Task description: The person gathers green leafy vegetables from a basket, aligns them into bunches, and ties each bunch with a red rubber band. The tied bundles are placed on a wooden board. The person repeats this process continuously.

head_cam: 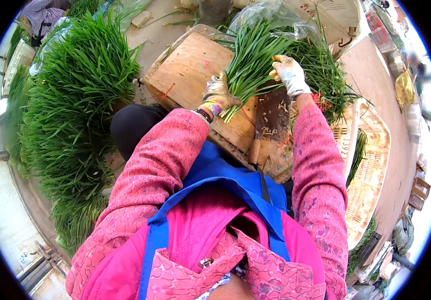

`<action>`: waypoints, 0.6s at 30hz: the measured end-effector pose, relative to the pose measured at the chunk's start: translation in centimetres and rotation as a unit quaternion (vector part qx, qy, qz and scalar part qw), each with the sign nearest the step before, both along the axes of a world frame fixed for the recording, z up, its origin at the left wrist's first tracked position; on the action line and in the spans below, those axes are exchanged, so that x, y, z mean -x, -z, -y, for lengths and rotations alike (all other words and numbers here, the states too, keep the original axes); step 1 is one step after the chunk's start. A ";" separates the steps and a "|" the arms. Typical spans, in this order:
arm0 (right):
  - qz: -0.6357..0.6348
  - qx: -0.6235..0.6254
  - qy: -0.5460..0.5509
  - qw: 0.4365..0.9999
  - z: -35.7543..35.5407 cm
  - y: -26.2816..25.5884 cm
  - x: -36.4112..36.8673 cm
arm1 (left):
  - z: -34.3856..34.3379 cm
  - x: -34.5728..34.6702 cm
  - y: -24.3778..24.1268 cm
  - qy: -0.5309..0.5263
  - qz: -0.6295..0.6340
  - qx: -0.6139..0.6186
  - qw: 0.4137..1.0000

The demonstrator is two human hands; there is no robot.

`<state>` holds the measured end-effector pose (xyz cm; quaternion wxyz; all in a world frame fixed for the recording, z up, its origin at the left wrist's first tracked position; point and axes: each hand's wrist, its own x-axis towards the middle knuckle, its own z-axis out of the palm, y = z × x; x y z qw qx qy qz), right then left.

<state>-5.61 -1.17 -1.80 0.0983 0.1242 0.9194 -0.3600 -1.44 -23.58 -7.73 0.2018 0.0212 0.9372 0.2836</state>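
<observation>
My left hand (219, 92), in a stained work glove, grips the lower stems of a bunch of green garlic chives (256, 56). Their cut ends stick out below it, and the leaves fan away over a wooden board (189, 67). At the right side of the bunch is my right hand (290, 75), gloved, with its fingers curled beside the leaves; whether it pinches any of them is unclear. Below the hands, a broad-bladed cleaver (274, 108) rests on the board's right part, its wooden handle towards me. Plant scraps stick to the blade.
Upright bundles of chives (76, 90) stand densely on the left. Loose chives (313, 67) and clear plastic film (275, 17) lie beyond my right hand, with red ties (319, 102) beside them. A plastic crate (378, 150) stands at right. Another person (43, 15) appears at upper left.
</observation>
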 end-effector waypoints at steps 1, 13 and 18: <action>0.024 0.010 -0.006 1.000 0.0 0.3 0.5 | 0.1 0.0 0.1 0.001 -0.001 -0.004 1.000; -0.025 -0.305 -0.170 0.937 0.8 0.9 2.3 | 0.0 -0.1 0.5 0.004 -0.033 0.005 0.999; -0.066 0.156 0.187 0.968 -1.4 2.9 3.0 | 0.1 -0.2 0.0 0.004 -0.018 -0.007 1.000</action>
